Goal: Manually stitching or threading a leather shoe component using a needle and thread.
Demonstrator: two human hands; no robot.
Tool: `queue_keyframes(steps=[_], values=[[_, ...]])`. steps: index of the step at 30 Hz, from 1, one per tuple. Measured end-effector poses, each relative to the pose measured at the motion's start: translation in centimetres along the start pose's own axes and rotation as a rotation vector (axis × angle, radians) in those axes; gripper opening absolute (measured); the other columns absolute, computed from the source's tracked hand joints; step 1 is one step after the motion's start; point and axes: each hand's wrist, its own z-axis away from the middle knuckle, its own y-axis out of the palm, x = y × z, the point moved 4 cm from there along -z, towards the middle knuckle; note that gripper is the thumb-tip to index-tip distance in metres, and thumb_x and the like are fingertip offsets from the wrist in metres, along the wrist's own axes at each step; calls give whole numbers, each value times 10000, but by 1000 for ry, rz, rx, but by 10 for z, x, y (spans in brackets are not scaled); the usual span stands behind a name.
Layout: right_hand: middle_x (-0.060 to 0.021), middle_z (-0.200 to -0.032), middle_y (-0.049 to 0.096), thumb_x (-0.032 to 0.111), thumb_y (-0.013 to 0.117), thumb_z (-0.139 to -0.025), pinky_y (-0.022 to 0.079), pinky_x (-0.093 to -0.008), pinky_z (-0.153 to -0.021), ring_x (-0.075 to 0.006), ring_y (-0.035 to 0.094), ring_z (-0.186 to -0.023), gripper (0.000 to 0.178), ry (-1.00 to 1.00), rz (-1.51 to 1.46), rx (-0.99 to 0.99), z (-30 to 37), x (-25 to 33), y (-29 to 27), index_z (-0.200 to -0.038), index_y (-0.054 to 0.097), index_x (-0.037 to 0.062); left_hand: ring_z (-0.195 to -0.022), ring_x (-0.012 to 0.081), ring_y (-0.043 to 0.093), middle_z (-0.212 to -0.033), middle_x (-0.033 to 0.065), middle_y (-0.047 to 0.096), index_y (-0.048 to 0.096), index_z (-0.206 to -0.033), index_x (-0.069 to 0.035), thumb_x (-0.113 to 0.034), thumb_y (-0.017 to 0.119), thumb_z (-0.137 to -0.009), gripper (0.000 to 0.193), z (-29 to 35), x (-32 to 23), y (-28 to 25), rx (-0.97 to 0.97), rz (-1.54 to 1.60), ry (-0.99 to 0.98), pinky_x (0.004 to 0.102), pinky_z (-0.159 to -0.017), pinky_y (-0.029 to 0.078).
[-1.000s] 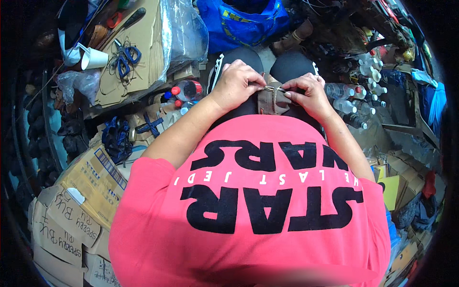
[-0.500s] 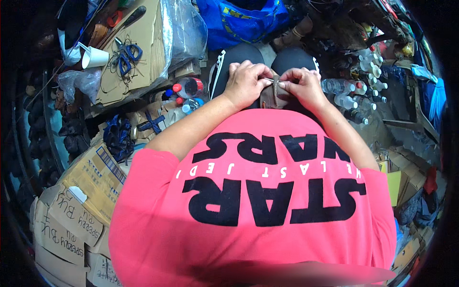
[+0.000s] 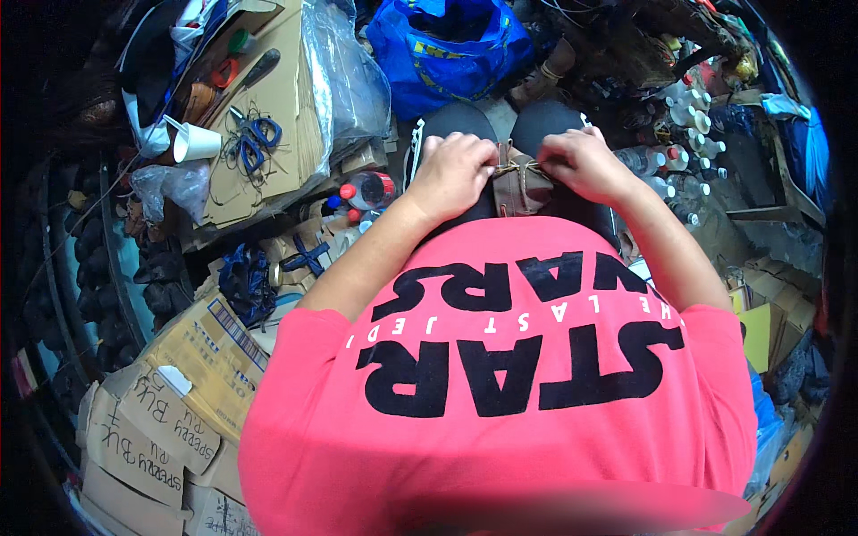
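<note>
A brown leather shoe [image 3: 529, 195] rests on my lap between my dark-trousered knees, partly covered by my hands. Across its top runs a thin tan lace [image 3: 513, 168], looped or crossed in the middle. My left hand [image 3: 451, 174] is closed and pinches the lace at the left of the shoe. On the other side my right hand [image 3: 583, 165], fingers curled in, grips the lace's right part. The lace looks stretched between both hands. Fingertips are partly hidden.
A blue bag [image 3: 451, 58] stands beyond my knees. At left, blue-handled scissors [image 3: 259, 143] and a white cup [image 3: 197, 143] lie by stacked cardboard [image 3: 268, 188]. Plastic bottles [image 3: 693, 134] crowd the right; a red-capped bottle [image 3: 368, 189] is left of my knee. Marked cardboard boxes [image 3: 152, 429] fill the lower left.
My hands have moved apart, drawing the lace sideways over the shoe. More of the shoe shows between them. The whole view has shifted slightly.
</note>
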Motion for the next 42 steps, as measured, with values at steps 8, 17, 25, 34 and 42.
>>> queue_keyframes(steps=[8, 17, 25, 34, 42], values=[[-79, -722, 618, 178, 581, -844, 391, -391, -812, -266, 606, -804, 62, -187, 456, 175, -9, 20, 6, -859, 589, 118, -831, 265, 624, -800, 80, 637, 565, -948, -121, -113, 490, -851, 123, -18, -15, 4, 265, -217, 200, 416, -751, 385], [44, -712, 591, 215, 685, -839, 414, -215, -646, -41, 506, -685, 128, 377, -574, -66, 50, -69, -51, -833, 680, 88, -688, 137, 601, -774, 49, 638, 612, -897, -55, -132, 653, -856, 96, 45, 69, -41, 22, 502, -346, 304, -605, 458], [-45, -842, 594, 347, 519, -974, 483, -337, -769, -174, 588, -783, 250, 100, -1651, -198, -15, -1, -17, -933, 526, 101, -843, 257, 609, -836, 72, 606, 560, -924, -114, -242, 548, -957, 133, -23, 8, -18, -89, 1873, -229, 394, -795, 481], [2, -807, 579, 367, 624, -897, 441, -280, -629, -115, 539, -673, 284, 450, -761, -78, 17, -61, -8, -929, 611, 85, -506, 84, 427, -647, -22, 469, 548, -924, -109, -195, 555, -954, 92, 19, 81, -2, -17, 1495, -447, 255, -526, 385], [-132, -1025, 690, 264, 713, -766, 492, -375, -843, -297, 648, -967, 399, 143, 248, 636, -38, -3, 6, -1135, 672, 118, -960, 338, 637, -1020, 163, 674, 622, -1209, -164, -198, 719, -771, 450, -62, 15, 17, 675, 80, 67, 411, -819, 493]])
